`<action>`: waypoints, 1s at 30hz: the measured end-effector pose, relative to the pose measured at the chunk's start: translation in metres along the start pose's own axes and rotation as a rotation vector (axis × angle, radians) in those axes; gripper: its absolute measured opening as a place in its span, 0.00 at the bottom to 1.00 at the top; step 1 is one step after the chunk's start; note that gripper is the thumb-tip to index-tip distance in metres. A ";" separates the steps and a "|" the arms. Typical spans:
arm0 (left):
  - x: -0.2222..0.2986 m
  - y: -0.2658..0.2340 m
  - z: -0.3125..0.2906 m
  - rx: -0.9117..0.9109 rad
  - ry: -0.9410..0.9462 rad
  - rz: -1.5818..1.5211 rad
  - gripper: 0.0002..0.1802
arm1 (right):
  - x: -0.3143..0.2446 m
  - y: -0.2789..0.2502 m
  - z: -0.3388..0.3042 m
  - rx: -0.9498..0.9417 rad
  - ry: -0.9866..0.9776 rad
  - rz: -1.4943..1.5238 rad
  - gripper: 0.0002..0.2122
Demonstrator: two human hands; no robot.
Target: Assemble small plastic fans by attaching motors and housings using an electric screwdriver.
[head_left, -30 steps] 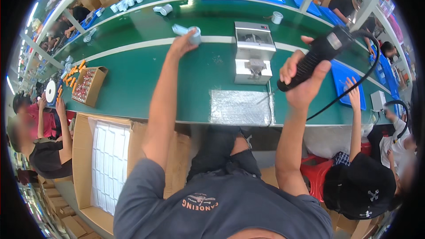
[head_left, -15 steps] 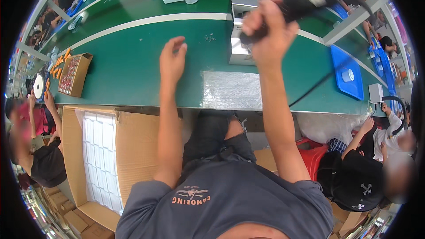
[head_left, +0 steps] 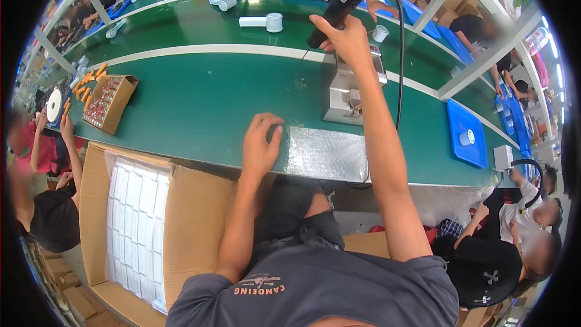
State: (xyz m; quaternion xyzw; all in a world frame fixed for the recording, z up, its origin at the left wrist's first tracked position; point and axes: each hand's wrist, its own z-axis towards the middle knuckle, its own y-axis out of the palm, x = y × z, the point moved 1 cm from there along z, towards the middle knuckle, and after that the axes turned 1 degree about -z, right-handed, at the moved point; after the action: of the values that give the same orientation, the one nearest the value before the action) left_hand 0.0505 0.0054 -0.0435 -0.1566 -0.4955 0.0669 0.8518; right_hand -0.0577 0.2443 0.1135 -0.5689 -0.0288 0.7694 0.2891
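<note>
My right hand [head_left: 350, 42], raised over the far part of the green bench, is closed around a black electric screwdriver [head_left: 340, 5]. Its thin bit points down and to the left, and a black cable loops from its top. Below that hand stands a silver metal box [head_left: 339, 100], possibly a screw feeder, partly covered by my forearm. My left hand [head_left: 261, 145] hovers near the bench's front edge with fingers loosely curved and apart, holding nothing. Just right of it lies a crinkled silvery plastic sheet [head_left: 327, 153].
A small carton [head_left: 114, 106] of red-and-silver parts stands left beside orange handles [head_left: 91, 79]. White-blue cup-shaped pieces [head_left: 274, 22] lie along the conveyor [head_left: 200, 27]. A blue tray [head_left: 466, 145] sits right. A big carton [head_left: 196, 224] of white pieces borders my left arm. Co-workers sit on both sides.
The screwdriver has swung left and tilted bit-down in my right hand. My left hand has come down closer to the plastic sheet. The view has shifted, showing more of the far side.
</note>
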 end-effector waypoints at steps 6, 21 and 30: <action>-0.003 0.001 0.004 -0.011 0.049 0.050 0.08 | 0.015 -0.006 0.001 -0.049 0.039 0.002 0.30; -0.006 0.002 0.004 -0.033 0.048 0.066 0.09 | -0.004 -0.020 -0.043 0.008 0.067 -0.043 0.25; -0.024 0.014 0.057 -0.087 -0.105 0.159 0.26 | -0.008 -0.017 -0.061 -0.024 0.059 0.048 0.25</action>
State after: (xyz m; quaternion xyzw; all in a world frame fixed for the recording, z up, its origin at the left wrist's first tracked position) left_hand -0.0100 0.0241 -0.0415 -0.2286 -0.5277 0.1207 0.8092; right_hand 0.0054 0.2368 0.1048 -0.5954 -0.0157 0.7586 0.2642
